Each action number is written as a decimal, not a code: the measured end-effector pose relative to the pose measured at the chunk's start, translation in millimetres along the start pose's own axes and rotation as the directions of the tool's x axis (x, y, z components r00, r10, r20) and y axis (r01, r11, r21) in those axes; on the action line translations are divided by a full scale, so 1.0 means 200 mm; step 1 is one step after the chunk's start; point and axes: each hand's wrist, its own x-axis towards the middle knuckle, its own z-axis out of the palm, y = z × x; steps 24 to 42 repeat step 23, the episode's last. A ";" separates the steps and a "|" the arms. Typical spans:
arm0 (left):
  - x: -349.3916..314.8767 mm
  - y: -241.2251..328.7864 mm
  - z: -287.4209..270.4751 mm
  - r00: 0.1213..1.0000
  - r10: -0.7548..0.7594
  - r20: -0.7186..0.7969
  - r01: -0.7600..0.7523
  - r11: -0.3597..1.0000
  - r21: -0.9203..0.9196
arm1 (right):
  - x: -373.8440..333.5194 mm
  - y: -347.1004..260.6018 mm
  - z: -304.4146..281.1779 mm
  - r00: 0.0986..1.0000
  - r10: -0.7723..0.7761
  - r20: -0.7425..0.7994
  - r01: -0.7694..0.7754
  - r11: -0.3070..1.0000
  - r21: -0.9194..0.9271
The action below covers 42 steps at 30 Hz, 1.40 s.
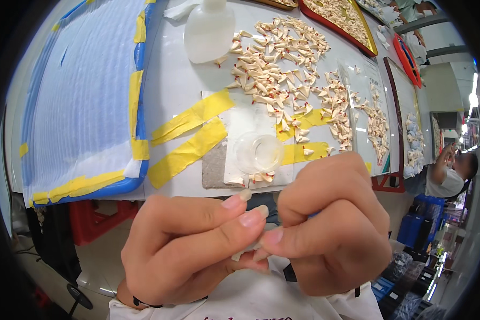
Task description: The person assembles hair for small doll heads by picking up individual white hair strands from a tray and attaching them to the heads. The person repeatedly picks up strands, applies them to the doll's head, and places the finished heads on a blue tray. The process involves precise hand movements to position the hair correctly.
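Held before the desk's [186, 80] near edge, the left hand [189, 248] and right hand [333, 229] pinch one small white piece [250, 246] between fingertips, apparently mid-folding; finishing likely demands a firm, precise crease. Finished pieces [277, 64] crowd the desk's far side.

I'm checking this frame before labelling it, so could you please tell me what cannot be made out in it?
- Head view: the small pale piece pinched between left hand and right hand is mostly covered by fingertips, so its shape is unclear.
- The contents of the clear cup are too small and transparent to tell.
- The far trays are cut off by the top edge.
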 end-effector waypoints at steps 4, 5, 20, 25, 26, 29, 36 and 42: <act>0.01 -0.01 0.00 0.999 0.030 0.028 -0.031 0.998 0.046 | 0.00 0.03 0.00 1.000 0.018 -0.008 -0.018 0.996 0.082; 0.01 -0.03 -0.01 0.998 0.044 0.040 -0.045 0.998 0.031 | 0.00 0.03 -0.01 0.999 0.045 -0.010 -0.044 0.993 0.112; 0.01 -0.08 -0.11 0.979 -0.136 0.150 0.155 0.981 -0.120 | 0.08 0.37 -0.21 0.931 0.364 0.023 -0.320 0.846 -0.426; 0.01 -0.08 -0.10 0.975 -0.168 0.145 0.190 0.969 -0.156 | 0.08 0.37 -0.21 0.941 0.335 0.053 -0.249 0.788 -0.564; 0.01 -0.08 -0.10 0.975 -0.168 0.145 0.190 0.969 -0.156 | 0.08 0.37 -0.21 0.941 0.335 0.053 -0.249 0.788 -0.564; 0.01 -0.08 -0.10 0.975 -0.168 0.145 0.190 0.969 -0.156 | 0.08 0.37 -0.21 0.941 0.335 0.053 -0.249 0.788 -0.564; 0.01 -0.08 -0.10 0.975 -0.168 0.145 0.190 0.969 -0.156 | 0.08 0.37 -0.21 0.941 0.335 0.053 -0.249 0.788 -0.564; 0.01 -0.08 -0.10 0.975 -0.168 0.145 0.190 0.969 -0.156 | 0.08 0.37 -0.21 0.941 0.335 0.053 -0.249 0.788 -0.564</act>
